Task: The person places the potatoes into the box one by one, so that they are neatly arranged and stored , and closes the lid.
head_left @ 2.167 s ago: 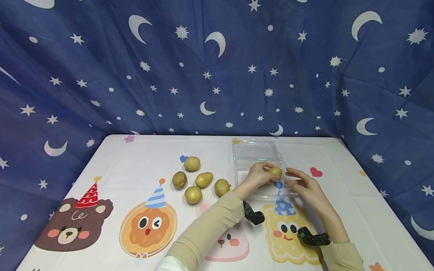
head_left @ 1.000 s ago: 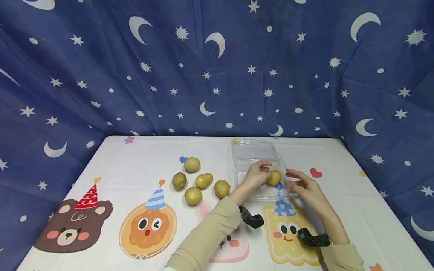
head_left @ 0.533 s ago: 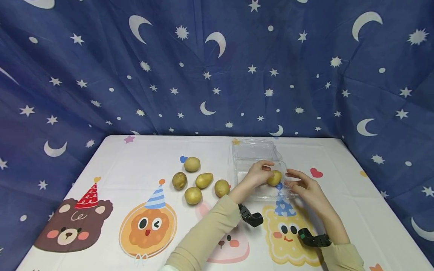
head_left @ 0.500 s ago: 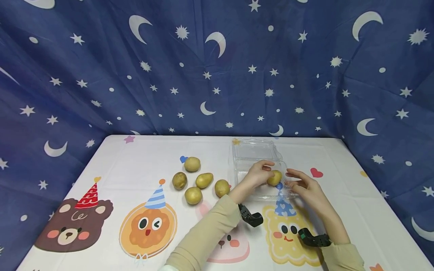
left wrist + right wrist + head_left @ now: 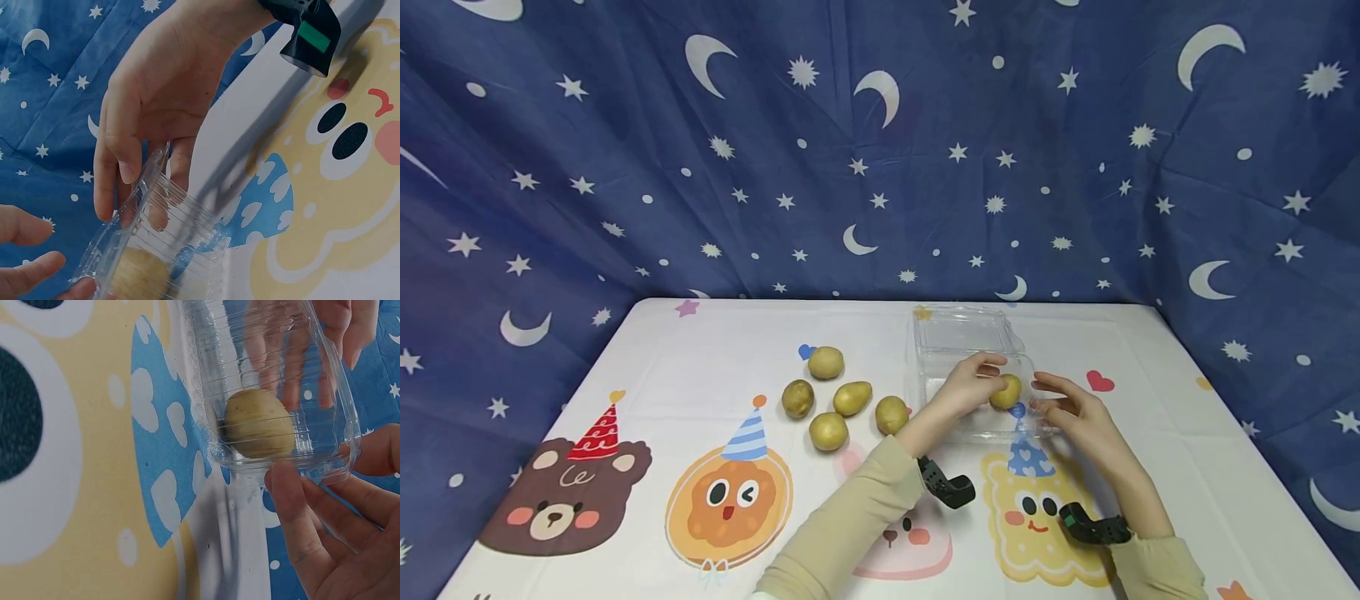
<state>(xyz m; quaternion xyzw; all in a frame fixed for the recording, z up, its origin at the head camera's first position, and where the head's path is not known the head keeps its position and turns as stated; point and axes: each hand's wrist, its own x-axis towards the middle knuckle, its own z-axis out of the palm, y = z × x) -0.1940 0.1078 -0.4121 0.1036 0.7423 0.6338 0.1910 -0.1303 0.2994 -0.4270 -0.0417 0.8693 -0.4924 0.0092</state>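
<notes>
Creased starry fabric (image 5: 820, 225), ribbed clear plastic box (image 5: 210, 362), rounded potato (image 5: 1006, 392) inside

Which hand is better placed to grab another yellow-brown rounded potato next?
Probably the left hand: it's nearer the five loose potatoes, while the right hand is at the right wall of the clear plastic box.

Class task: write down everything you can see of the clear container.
The container is see-through and looks like thin, shiny plastic, with ridged walls. Its lid is open on the far side. It sits on the white tablecloth, right of five loose potatoes, with one potato inside, near its right end. The right hand touches that end; the left hand is over the container.
</notes>
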